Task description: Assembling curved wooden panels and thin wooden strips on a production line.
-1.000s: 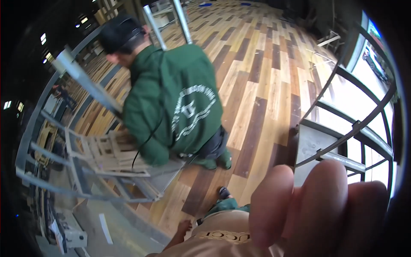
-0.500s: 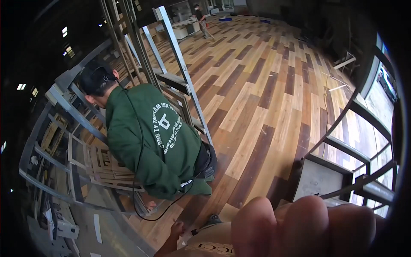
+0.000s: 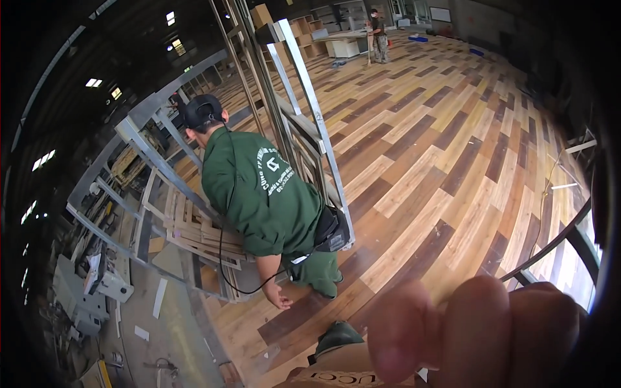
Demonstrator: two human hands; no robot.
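Observation:
My right hand (image 3: 475,330) looms large and blurred at the lower right, right in front of the view. Its fingers are curled in, and whatever they may hold is hidden. My left hand does not show. Below is my tan printed shirt (image 3: 336,376), with the tip of a dark shoe (image 3: 339,335) past it. Just ahead, a co-worker in a green shirt (image 3: 259,187) and black cap leans beside a metal frame rack (image 3: 314,110). That person's bare hand (image 3: 278,301) hangs low with fingers apart. A black cable (image 3: 221,258) loops from the cap to a waist pouch (image 3: 333,233).
Stacked wooden frames (image 3: 187,216) lie in the rack on the left. A grey machine box (image 3: 77,297) stands at the far left. Wood-patterned floor (image 3: 427,161) stretches ahead to another person (image 3: 378,39) by a white counter (image 3: 349,45). A dark metal frame (image 3: 569,233) stands at the right.
The scene has shifted rightward in the picture, showing more at the left. The co-worker's arm now hangs down at the side. My left hand, low in the middle before, has left the view.

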